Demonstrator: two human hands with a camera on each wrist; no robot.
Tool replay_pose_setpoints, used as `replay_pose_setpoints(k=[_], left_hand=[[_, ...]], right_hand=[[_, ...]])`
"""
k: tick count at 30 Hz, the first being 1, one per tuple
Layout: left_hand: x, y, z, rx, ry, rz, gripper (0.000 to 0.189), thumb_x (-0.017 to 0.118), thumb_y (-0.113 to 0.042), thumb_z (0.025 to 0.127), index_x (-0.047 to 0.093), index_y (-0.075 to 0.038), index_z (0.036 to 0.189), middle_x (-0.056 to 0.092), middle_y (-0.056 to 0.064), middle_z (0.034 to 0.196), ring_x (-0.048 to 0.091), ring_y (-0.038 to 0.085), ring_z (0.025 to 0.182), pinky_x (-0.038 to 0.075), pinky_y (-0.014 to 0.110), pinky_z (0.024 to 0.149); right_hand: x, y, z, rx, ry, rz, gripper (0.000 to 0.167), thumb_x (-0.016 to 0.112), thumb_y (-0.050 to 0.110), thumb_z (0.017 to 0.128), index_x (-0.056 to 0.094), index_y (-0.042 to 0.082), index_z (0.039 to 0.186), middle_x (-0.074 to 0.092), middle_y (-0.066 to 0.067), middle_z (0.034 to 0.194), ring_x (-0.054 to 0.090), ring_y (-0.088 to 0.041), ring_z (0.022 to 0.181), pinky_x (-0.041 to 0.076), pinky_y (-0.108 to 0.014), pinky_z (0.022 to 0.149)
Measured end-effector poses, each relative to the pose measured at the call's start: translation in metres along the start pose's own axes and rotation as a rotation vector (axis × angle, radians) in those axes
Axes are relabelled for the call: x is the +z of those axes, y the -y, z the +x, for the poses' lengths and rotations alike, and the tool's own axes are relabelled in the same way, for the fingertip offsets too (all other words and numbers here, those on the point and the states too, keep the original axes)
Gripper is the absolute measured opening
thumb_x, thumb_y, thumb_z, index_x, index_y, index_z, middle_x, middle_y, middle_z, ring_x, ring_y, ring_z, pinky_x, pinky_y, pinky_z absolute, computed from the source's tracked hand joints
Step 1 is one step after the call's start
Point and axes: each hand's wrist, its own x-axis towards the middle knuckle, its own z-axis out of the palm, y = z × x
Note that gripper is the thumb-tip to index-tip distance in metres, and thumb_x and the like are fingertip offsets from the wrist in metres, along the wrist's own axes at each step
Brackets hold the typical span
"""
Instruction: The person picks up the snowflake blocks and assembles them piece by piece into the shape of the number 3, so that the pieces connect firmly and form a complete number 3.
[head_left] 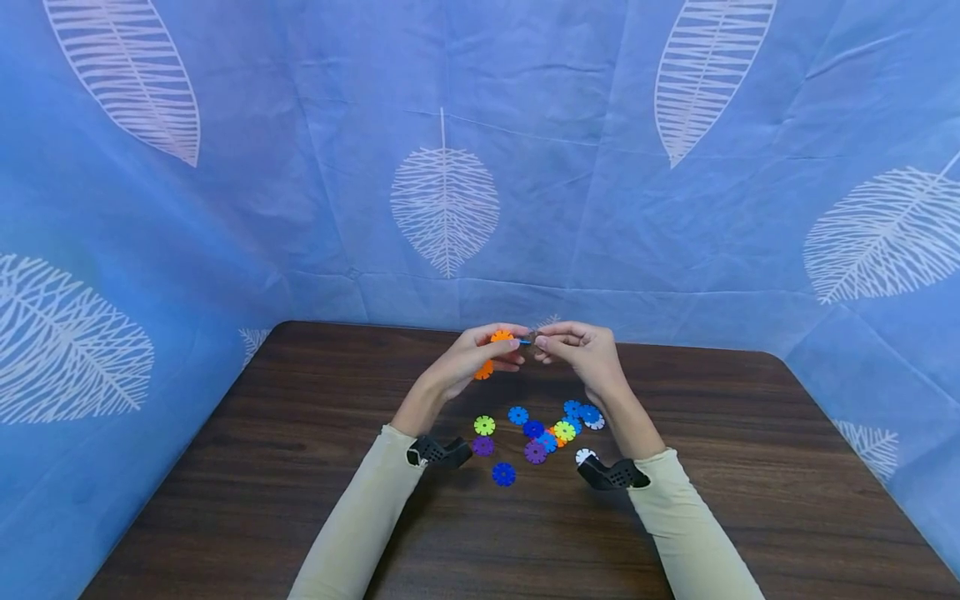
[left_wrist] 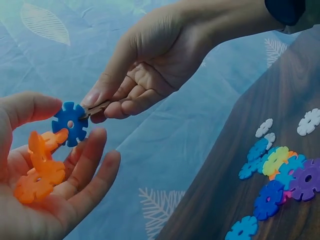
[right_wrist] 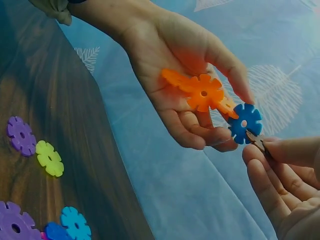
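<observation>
In the head view my left hand (head_left: 457, 360) and right hand (head_left: 588, 354) meet above the table's far edge. Between the left thumb and fingers is a blue notched disc (left_wrist: 76, 113), joined to a short chain of orange notched discs (right_wrist: 205, 103) lying over the palm. My right thumb and fingers pinch a brownish notched disc (left_wrist: 96, 110), mostly hidden by the fingertips. Its free edge is right at a slot of the blue disc, and the two stand at an angle to each other in both wrist views.
On the dark wooden table (head_left: 315, 467) below the hands lie several loose notched discs: a yellow-green disc (head_left: 484, 426), a purple disc (head_left: 483, 446), a dark blue disc (head_left: 504, 474) and a mixed cluster. A blue leaf-patterned cloth (head_left: 525, 225) hangs behind the table.
</observation>
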Motion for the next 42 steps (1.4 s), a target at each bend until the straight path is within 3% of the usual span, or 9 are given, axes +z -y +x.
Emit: replay_pose_setpoints(k=[6,10,15,19,28,32,42], left_hand=[[-0.001,-0.002,0.001,-0.031,-0.024,-0.044,0.035,0.054,-0.017,0.106,0.059,-0.003,0.137,0.067,0.005,0.116,0.067,0.025,0.107,0.057,0.038,0.100],[-0.008,-0.002,0.000,-0.032,-0.056,-0.053,0.035,0.054,-0.019,0.107,0.060,-0.004,0.137,0.065,0.005,0.119,0.068,0.021,0.103,0.058,0.039,0.100],[-0.018,-0.004,-0.003,-0.031,-0.093,-0.047,0.035,0.053,-0.021,0.107,0.061,-0.005,0.137,0.061,0.010,0.129,0.069,0.016,0.098,0.058,0.037,0.098],[-0.024,-0.003,-0.004,-0.042,-0.106,-0.032,0.034,0.054,-0.021,0.107,0.062,-0.005,0.135,0.061,0.010,0.132,0.068,0.017,0.099,0.058,0.037,0.098],[-0.027,-0.002,-0.004,-0.056,-0.103,-0.027,0.033,0.055,-0.018,0.106,0.063,-0.004,0.135,0.059,0.017,0.138,0.067,0.017,0.100,0.057,0.039,0.100],[-0.027,-0.003,-0.005,-0.049,-0.093,-0.022,0.034,0.054,-0.017,0.106,0.062,-0.003,0.135,0.057,0.020,0.140,0.067,0.017,0.101,0.057,0.039,0.101],[-0.025,0.000,-0.004,-0.055,-0.079,-0.006,0.034,0.055,-0.017,0.106,0.062,-0.004,0.136,0.062,0.011,0.135,0.067,0.016,0.103,0.057,0.038,0.101]], right_hand=[[-0.001,-0.001,0.002,0.015,0.036,-0.007,0.034,0.072,0.013,0.096,0.066,-0.013,0.117,0.078,0.007,0.085,0.076,-0.012,0.076,0.064,-0.037,0.078],[-0.005,-0.002,0.003,0.055,0.114,-0.073,0.037,0.072,0.017,0.096,0.066,-0.011,0.119,0.079,0.000,0.091,0.076,-0.017,0.081,0.064,-0.035,0.078],[-0.014,-0.002,0.000,0.105,0.279,-0.242,0.034,0.073,0.019,0.095,0.069,-0.006,0.118,0.077,-0.015,0.101,0.075,-0.022,0.087,0.064,-0.036,0.081],[-0.022,-0.007,-0.004,0.080,0.429,-0.387,0.027,0.074,0.018,0.094,0.072,0.001,0.114,0.076,-0.014,0.103,0.073,-0.017,0.088,0.062,-0.036,0.083],[-0.026,-0.025,-0.020,-0.003,0.738,-0.476,0.028,0.076,0.011,0.092,0.071,-0.005,0.114,0.075,-0.015,0.098,0.070,-0.019,0.088,0.061,-0.028,0.077],[-0.021,-0.030,-0.026,-0.037,0.779,-0.545,0.026,0.078,0.011,0.090,0.074,0.000,0.113,0.073,-0.014,0.098,0.065,-0.013,0.087,0.059,-0.028,0.074],[-0.011,-0.038,-0.035,-0.048,0.811,-0.649,0.023,0.082,0.010,0.085,0.077,0.006,0.108,0.063,-0.011,0.091,0.053,-0.009,0.074,0.049,-0.022,0.063]])
